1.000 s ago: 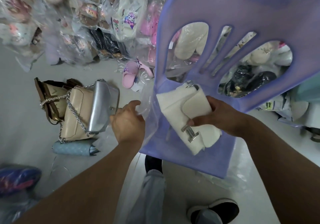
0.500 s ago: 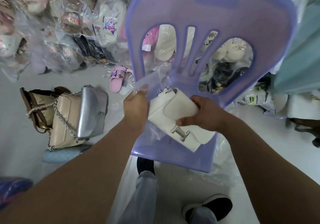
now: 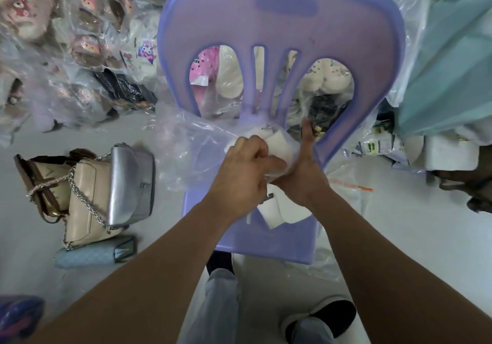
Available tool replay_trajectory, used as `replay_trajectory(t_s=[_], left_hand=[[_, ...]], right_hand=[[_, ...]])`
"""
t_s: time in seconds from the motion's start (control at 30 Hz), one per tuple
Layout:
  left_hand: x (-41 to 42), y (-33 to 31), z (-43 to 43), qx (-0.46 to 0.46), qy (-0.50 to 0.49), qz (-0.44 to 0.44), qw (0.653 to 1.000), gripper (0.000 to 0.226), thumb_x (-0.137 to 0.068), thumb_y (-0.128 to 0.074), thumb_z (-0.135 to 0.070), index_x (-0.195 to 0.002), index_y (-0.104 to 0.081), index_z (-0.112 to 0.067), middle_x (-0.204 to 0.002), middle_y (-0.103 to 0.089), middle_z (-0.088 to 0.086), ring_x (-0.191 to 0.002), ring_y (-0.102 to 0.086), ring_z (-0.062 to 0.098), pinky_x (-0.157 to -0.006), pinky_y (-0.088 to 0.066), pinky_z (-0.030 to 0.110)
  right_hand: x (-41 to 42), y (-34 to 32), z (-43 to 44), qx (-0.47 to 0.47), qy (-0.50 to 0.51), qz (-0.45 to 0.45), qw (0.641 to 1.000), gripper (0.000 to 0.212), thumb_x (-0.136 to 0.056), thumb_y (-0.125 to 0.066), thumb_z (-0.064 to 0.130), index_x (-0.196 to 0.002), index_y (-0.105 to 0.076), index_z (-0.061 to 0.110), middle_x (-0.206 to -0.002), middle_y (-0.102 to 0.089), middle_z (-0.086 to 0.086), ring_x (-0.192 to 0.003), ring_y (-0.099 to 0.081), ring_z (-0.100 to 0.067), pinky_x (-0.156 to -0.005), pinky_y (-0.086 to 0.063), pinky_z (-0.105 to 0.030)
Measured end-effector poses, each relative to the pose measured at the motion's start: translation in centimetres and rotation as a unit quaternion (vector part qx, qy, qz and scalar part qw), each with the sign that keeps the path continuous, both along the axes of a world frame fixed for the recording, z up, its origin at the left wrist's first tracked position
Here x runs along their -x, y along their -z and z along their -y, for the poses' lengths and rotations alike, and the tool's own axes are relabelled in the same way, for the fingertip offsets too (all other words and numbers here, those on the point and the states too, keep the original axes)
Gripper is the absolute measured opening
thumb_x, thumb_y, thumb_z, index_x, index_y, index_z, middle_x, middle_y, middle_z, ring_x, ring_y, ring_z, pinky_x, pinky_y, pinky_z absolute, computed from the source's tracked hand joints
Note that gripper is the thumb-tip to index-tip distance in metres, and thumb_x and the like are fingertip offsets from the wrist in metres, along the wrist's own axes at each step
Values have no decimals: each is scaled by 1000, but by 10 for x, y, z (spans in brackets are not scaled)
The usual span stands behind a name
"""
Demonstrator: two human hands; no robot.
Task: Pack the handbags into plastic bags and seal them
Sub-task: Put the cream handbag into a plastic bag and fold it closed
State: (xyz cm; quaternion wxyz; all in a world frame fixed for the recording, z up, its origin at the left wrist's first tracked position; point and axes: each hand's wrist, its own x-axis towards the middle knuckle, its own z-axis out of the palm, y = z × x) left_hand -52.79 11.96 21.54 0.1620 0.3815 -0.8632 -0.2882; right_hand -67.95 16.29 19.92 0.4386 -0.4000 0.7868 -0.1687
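The clear plastic bag [image 3: 191, 146] lies crumpled on the seat of the purple chair [image 3: 279, 24] with its mouth towards the person, and the white handbag [image 3: 282, 212] is partly inside it. The far end of the handbag shows hazily through the film just beyond the fingers [image 3: 253, 146] of the left hand [image 3: 243, 176]. Its near end sticks out bare just below both hands. The handbag is soft and off-white with a rounded flap, and a small silver metal clasp [image 3: 269, 196] peeks out right under the left fingers. Those fingers are curled and pressed together, pinching the film at the mouth of the bag against the handbag. The right hand [image 3: 302, 176] lies against the handbag's right side with its thumb [image 3: 307, 138] straight and pointing away. Its other fingers are hidden under the left hand and the film, so I cannot tell how they lie. On the floor well to the left of the left fingers, unpacked, a silver handbag [image 3: 130, 184] leans on a beige handbag [image 3: 85, 210] with a chain strap. A tan and brown handbag [image 3: 34, 181] stands behind those two, and a pale blue quilted purse [image 3: 87, 257] lies nearest the person. Beyond them and behind the chair lie heaps of clear bags holding slippers [image 3: 87, 50].
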Motion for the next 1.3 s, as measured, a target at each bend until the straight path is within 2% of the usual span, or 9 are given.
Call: replay_trajectory(t_s=[0.23,0.37,0.5,0.57,0.77,0.87,1.0,1.13,1.3], left_hand=[[-11,13,-22,74,-48,32,996,76,-67,-66,4,-139,-55,-19,-132,-55,11,-123,-51,32,-102,-38,44],[-19,11,-40,-51,-277,-43,959,54,-76,-56,-20,-129,-45,-25,-127,-47,4,-114,-46,28,-93,-37,40],[-9,2,-9,-531,-512,-288,610,56,-100,-39,-51,-145,-40,-19,-144,-50,13,-133,-47,40,-102,-43,50],[-5,-2,3,-597,-465,-336,561,70,-96,-26,-71,-148,-42,-28,-152,-43,13,-140,-35,40,-100,-46,52],[2,1,7,-562,-470,-371,571,68,-95,-26,-73,-124,-66,-26,-118,-73,3,-112,-67,26,-97,-52,43],[0,10,-9,-561,-481,-318,594,67,-95,-27,-72,-125,-66,-26,-118,-73,2,-111,-67,22,-100,-51,42],[-5,24,-25,-558,-505,-260,605,56,-97,-36,-65,-111,-71,-23,-107,-75,-1,-104,-68,20,-105,-48,43],[-4,29,-29,-536,-503,-169,656,39,-100,-45,-46,-92,-71,-18,-88,-74,2,-78,-64,18,-75,-53,29],[-11,35,-41,-503,-444,-116,732,15,-98,-51,-23,-97,-65,-17,-88,-69,3,-76,-62,22,-68,-52,28]], right_hand=[[6,9,2,99,130,61,985,58,-88,-77,18,-135,-43,17,-115,-63,0,-97,-65,-20,-71,-54,-18],[2,8,2,111,226,74,965,71,-68,-92,43,-118,-46,23,-103,-65,9,-92,-67,-19,-70,-58,-38],[-8,8,-2,154,230,115,954,65,-66,-97,36,-105,-46,23,-99,-65,10,-91,-67,-10,-72,-60,-33],[-16,17,-7,157,214,137,955,60,-66,-96,36,-101,-48,30,-97,-68,9,-93,-69,-17,-76,-61,-43],[-12,43,-38,82,35,155,984,63,-86,-81,15,-127,-45,46,-118,-58,25,-117,-59,-16,-91,-53,-30],[-2,50,-56,38,-61,78,994,67,-76,-81,22,-138,-57,31,-133,-59,4,-127,-55,-22,-85,-51,-24],[12,56,-67,-15,-24,68,997,45,-57,-50,17,-69,-65,58,-82,-51,11,-75,-53,-8,-63,-42,-22],[14,43,-74,20,55,105,993,51,-66,-70,22,-108,-53,46,-112,-54,0,-90,-62,-17,-67,-51,-33],[0,34,-76,66,102,198,973,85,-78,-80,-7,-131,-22,25,-125,-54,5,-80,-64,16,-56,-55,-17]])
